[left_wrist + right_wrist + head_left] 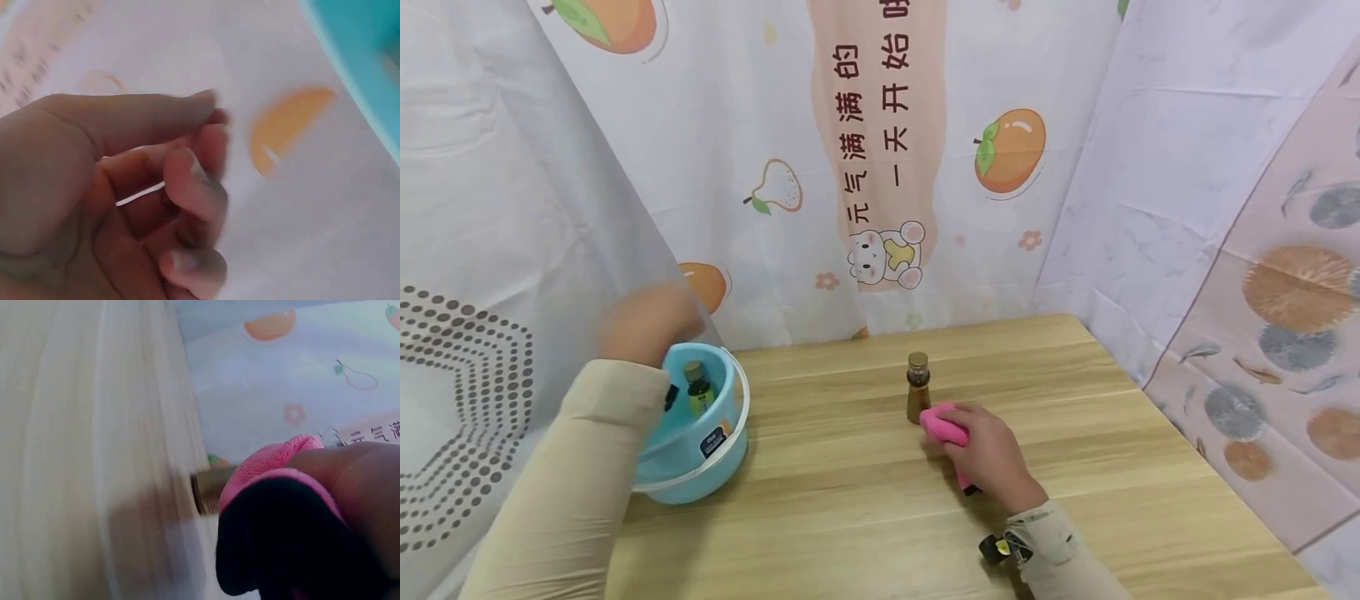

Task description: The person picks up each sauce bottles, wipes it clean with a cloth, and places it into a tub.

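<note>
My left hand (pixel 651 325), blurred in the head view, is above the far rim of a light blue bucket (pixel 696 483). In the left wrist view its fingers (pixel 197 187) are loosely curled, with nothing held. My right hand (pixel 988 454) grips a bunched pink cloth (pixel 946 425) with a black part (pixel 281 531). Just beyond the cloth, a brown glass bottle (pixel 917 392) with a gold cap stands upright on the table. In the right wrist view the cloth hides most of this bottle (pixel 210 490); whether they touch I cannot tell.
Inside the bucket stands a dark bottle (pixel 700 392) with a gold cap and yellow-green label. A white handle (pixel 741 417) hangs against the bucket's side. Printed curtains (pixel 760 108) enclose the wood-grain table (pixel 835 500) at the back and sides.
</note>
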The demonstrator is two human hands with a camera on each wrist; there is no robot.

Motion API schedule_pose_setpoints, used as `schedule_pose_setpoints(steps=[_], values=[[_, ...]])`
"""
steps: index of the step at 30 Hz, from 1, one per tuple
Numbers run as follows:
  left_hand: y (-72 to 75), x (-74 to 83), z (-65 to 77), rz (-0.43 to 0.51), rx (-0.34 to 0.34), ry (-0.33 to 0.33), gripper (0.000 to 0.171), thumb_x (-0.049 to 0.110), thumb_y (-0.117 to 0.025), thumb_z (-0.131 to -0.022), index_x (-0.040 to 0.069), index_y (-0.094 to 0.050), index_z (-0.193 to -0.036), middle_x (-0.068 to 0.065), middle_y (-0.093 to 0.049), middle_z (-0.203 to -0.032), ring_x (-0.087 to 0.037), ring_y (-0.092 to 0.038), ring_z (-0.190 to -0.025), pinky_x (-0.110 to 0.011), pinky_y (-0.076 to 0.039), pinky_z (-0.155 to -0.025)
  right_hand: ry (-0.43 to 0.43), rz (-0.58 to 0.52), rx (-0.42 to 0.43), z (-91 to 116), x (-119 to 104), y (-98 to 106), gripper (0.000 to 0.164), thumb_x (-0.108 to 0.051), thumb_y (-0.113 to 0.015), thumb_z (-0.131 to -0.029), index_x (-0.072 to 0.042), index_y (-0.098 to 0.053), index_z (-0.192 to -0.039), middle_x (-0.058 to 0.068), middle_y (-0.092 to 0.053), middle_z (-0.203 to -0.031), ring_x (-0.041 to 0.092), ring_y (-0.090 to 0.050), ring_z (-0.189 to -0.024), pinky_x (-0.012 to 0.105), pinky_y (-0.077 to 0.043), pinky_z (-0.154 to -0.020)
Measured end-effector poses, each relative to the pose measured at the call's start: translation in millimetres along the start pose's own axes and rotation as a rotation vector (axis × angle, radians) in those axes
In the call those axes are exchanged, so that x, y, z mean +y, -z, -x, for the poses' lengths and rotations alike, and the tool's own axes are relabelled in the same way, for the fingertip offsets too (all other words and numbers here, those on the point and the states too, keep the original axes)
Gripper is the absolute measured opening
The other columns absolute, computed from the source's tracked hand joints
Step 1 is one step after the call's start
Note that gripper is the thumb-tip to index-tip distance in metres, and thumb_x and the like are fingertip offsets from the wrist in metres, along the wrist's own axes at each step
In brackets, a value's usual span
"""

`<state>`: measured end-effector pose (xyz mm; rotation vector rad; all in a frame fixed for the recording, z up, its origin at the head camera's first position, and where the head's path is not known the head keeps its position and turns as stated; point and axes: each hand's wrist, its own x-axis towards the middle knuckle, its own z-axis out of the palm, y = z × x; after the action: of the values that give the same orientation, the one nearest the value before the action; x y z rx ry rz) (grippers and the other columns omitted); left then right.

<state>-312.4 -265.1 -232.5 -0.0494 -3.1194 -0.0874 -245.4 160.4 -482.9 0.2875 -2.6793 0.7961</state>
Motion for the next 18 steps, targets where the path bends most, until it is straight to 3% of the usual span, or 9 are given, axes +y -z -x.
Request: schedule_pose_setpoints(steps=[5, 9, 13, 16, 18], values=[[-13.2, 60.6, -13.2, -0.043, 0.062, -0.13, 0.02, 0.02, -0.062, -0.098, 0.005, -0.07, -0.087, -0.011, -0.068, -0.085, -0.03, -0.059, -0.076, -0.044, -0.05, -0.065, -0.011, 0.032, 0.005, -6, 19, 16, 0.046, -0.026, -0.086, -0.085, -0.017, -0.075, -0.128, 0.016, -0.068, -0.135, 0.04, -0.069, -0.115, 0.057, -0.057, -0.093], [-45.3, 108.8, -16.5, 0.064, 0.111, -0.19, 0.033, 0.034, -0.061, -0.105, 0.012, -0.079, -0.088, -0.002, -0.069, -0.079, -0.022, -0.06, -0.071, -0.038, -0.048, -0.063, 0.003, 0.042, 0.034, -13, 30, 26, 0.045, -0.023, -0.085, -0.086, -0.015, -0.074, -0.129, 0.017, -0.068, -0.133, 0.038, -0.07, -0.111, 0.056, -0.058, -0.089], [-82.1, 154.9, -21.1, 0.121, 0.146, -0.229, 0.053, 0.053, -0.046, -0.108, 0.017, -0.076, -0.083, -0.002, -0.066, -0.074, -0.022, -0.061, -0.069, -0.038, -0.05, -0.061, 0.003, 0.04, 0.053, -19, 34, 31, 0.045, -0.022, -0.085, -0.086, -0.014, -0.074, -0.129, 0.019, -0.068, -0.132, 0.041, -0.07, -0.11, 0.058, -0.058, -0.089], [-109.0, 182.6, -24.6, 0.18, 0.176, -0.3, 0.054, 0.059, -0.045, -0.106, 0.018, -0.078, -0.09, -0.002, -0.074, -0.088, -0.021, -0.068, -0.083, -0.04, -0.057, -0.071, 0.003, 0.027, 0.059, -22, 35, 30, 0.045, -0.024, -0.085, -0.086, -0.014, -0.074, -0.129, 0.019, -0.069, -0.131, 0.041, -0.069, -0.11, 0.058, -0.058, -0.09], [-125.5, 196.8, -26.7, 0.226, 0.204, -0.36, 0.048, 0.058, -0.054, -0.103, 0.018, -0.079, -0.105, -0.002, -0.076, -0.108, -0.021, -0.071, -0.096, -0.041, -0.06, -0.081, 0.004, 0.016, 0.072, -26, 34, 28, 0.043, -0.026, -0.084, -0.087, -0.014, -0.075, -0.128, 0.019, -0.069, -0.13, 0.041, -0.07, -0.11, 0.058, -0.057, -0.091]])
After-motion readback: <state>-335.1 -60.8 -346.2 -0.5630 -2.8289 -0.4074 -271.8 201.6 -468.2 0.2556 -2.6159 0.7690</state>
